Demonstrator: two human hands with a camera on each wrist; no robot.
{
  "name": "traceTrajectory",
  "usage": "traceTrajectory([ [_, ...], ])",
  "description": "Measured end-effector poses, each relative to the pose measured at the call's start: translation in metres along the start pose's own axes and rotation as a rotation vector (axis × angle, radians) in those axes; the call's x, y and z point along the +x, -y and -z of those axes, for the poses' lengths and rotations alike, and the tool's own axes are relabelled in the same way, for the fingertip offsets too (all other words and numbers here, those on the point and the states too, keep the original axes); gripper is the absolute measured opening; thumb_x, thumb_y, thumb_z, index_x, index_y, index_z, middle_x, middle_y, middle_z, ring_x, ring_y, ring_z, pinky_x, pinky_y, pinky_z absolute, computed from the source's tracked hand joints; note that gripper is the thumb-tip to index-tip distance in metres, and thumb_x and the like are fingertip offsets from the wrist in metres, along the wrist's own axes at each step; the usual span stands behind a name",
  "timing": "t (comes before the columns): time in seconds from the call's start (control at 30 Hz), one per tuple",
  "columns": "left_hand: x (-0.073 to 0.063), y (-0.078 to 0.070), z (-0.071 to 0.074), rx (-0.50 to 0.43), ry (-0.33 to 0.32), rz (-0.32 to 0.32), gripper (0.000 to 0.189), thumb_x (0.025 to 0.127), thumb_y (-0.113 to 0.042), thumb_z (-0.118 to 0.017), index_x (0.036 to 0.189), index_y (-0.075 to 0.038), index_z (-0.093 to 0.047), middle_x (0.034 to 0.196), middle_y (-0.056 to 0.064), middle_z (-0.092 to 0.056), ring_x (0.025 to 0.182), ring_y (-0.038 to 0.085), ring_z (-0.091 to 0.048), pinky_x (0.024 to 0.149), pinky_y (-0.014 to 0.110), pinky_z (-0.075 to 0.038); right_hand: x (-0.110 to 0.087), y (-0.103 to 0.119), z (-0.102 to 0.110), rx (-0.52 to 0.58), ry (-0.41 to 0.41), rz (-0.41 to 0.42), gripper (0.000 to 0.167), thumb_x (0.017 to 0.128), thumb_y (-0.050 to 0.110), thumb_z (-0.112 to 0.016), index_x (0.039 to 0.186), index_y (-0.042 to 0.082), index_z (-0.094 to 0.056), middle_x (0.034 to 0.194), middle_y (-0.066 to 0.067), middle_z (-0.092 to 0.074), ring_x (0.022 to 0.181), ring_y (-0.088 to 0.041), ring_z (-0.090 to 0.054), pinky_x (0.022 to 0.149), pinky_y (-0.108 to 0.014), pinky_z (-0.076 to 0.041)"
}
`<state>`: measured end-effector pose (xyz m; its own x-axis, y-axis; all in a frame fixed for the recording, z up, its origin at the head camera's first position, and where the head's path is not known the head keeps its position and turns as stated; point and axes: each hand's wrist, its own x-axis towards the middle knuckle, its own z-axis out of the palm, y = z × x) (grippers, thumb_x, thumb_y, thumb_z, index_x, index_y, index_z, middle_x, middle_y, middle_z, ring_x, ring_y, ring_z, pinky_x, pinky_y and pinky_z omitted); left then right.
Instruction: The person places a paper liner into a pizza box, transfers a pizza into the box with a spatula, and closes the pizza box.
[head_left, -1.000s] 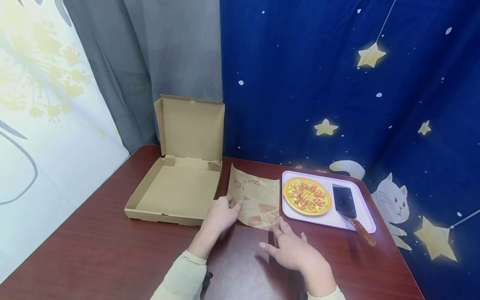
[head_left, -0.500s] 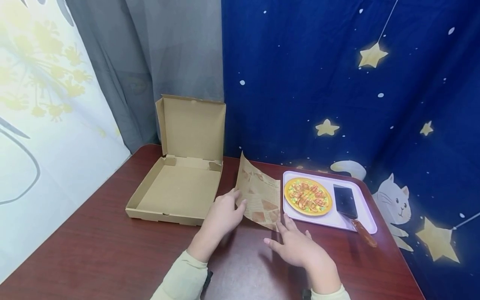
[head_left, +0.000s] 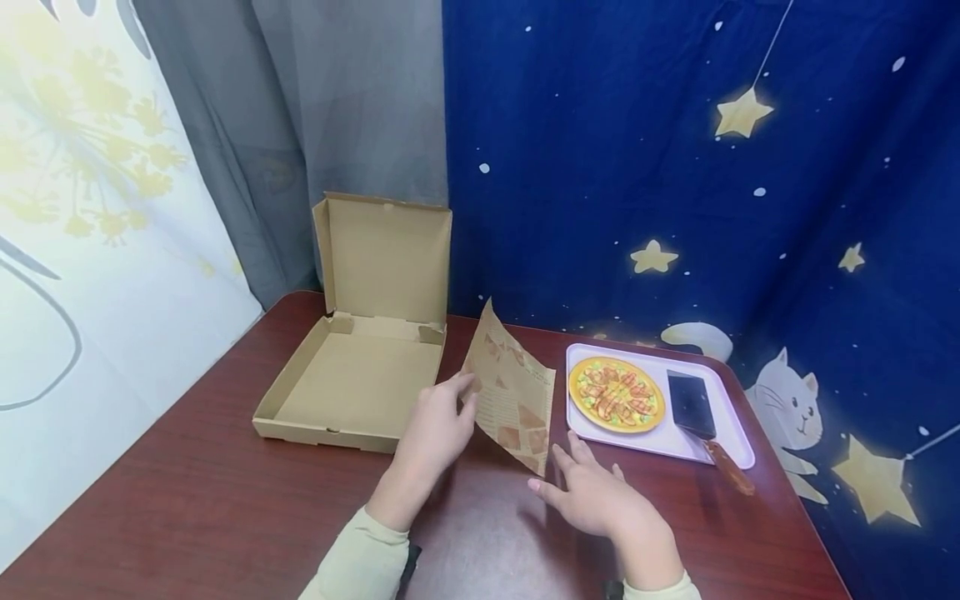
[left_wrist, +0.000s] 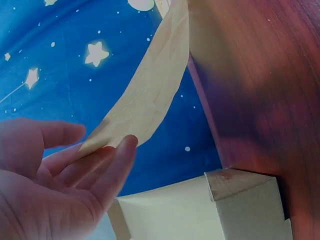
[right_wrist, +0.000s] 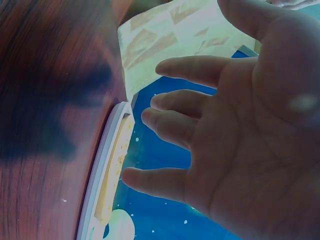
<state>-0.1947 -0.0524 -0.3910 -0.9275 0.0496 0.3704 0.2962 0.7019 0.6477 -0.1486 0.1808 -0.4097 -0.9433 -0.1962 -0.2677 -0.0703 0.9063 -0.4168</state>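
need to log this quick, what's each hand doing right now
Left hand: pinches the edge of the printed paper sheet, lifted off the table.
Right hand: open, fingers spread, holding nothing.

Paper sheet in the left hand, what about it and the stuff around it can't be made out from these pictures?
- Printed paper sheet: its print is too small to read in the head view, blurred in both wrist views.
- Left hand: its grip on the sheet's edge is hidden behind the hand in the head view.
- Pizza: toppings too small to name.
- Pizza box: cut off by the frame edge in the left wrist view.
- Right hand: whether it touches the table cannot be told.
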Motion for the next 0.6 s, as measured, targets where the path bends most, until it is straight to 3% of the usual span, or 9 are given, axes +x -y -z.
traceTrajectory([
  [0.2,-0.004,0.009,0.006,-0.008,-0.07,0.06,0.036,0.098,0.001,-0.063,0.132,0.001,-0.073,0.126,0.021,-0.077,0.112,0.036,-0.077,0.094,0.053,-0.062,0.0,-0.001,-0.001,0.003,0.001,-0.001,0.081,0.102,0.058,-0.062,0.158,0.0,-0.049,0.175,-0.028,-0.023,0.161,-0.048,-0.027,0.12,-0.085,-0.015],
  [0.3,-0.005,0.012,0.01,-0.013,-0.087,0.089,0.038,0.097,0.001,-0.064,0.135,0.001,-0.071,0.125,0.022,-0.077,0.097,0.03,-0.076,0.086,0.05,-0.063,0.0,-0.001,-0.001,0.004,0.003,-0.003,0.081,0.103,0.058,-0.061,0.157,0.0,-0.048,0.175,-0.028,-0.022,0.161,-0.048,-0.028,0.12,-0.085,-0.015],
  [0.43,-0.007,0.016,0.015,-0.023,-0.102,0.128,0.044,0.095,0.003,-0.063,0.138,0.001,-0.069,0.093,0.022,-0.078,0.064,0.02,-0.058,0.064,0.04,-0.055,0.0,-0.001,-0.001,0.005,0.008,-0.006,0.081,0.103,0.059,-0.06,0.158,0.0,-0.048,0.175,-0.028,-0.022,0.161,-0.048,-0.028,0.121,-0.085,-0.015],
  [0.53,-0.009,0.021,0.019,-0.01,-0.131,0.147,0.046,0.093,0.004,-0.063,0.138,0.0,-0.069,0.077,0.019,-0.072,0.058,0.018,-0.048,0.06,0.038,-0.048,0.0,0.001,-0.001,0.006,0.01,-0.005,0.08,0.103,0.058,-0.06,0.158,0.0,-0.048,0.175,-0.028,-0.022,0.161,-0.048,-0.029,0.121,-0.084,-0.015],
  [0.6,-0.01,0.026,0.022,0.002,-0.153,0.151,0.046,0.092,0.005,-0.063,0.138,0.0,-0.07,0.08,0.02,-0.074,0.06,0.019,-0.051,0.063,0.041,-0.051,0.0,0.001,0.0,0.007,0.011,-0.005,0.08,0.103,0.058,-0.06,0.158,0.0,-0.049,0.175,-0.028,-0.023,0.16,-0.048,-0.031,0.121,-0.084,-0.015],
])
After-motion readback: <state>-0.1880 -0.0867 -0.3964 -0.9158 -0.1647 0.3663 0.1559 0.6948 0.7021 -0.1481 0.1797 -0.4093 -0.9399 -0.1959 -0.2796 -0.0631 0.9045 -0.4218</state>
